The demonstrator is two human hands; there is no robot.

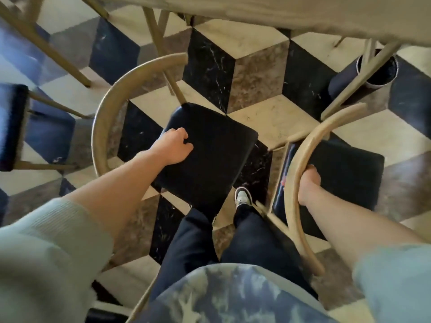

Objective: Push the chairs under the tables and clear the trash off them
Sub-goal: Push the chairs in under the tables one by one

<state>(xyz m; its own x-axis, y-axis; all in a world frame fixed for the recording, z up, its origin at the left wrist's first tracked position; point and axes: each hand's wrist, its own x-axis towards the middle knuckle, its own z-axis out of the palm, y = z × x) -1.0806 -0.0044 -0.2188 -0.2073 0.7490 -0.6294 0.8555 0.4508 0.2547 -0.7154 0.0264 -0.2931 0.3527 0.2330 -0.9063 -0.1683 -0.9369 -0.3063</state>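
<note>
Two chairs with black seats and curved wooden backrests stand in front of me, short of the beige table (279,17) at the top. My left hand (173,146) is over the left edge of the middle chair's seat (210,159), fingers curled, with nothing visible in it. That chair's backrest (100,127) arcs around to the left of my forearm. My right hand (307,185) is wrapped around the backrest (300,150) of the right chair, whose seat (345,176) lies beyond it. No trash is visible.
A third black-seated chair (11,122) stands at the far left, with wooden legs (46,50) of other furniture above it. A dark round bin (377,71) sits under the table's right end. My legs and one shoe (243,197) stand between the two chairs on the patterned tile floor.
</note>
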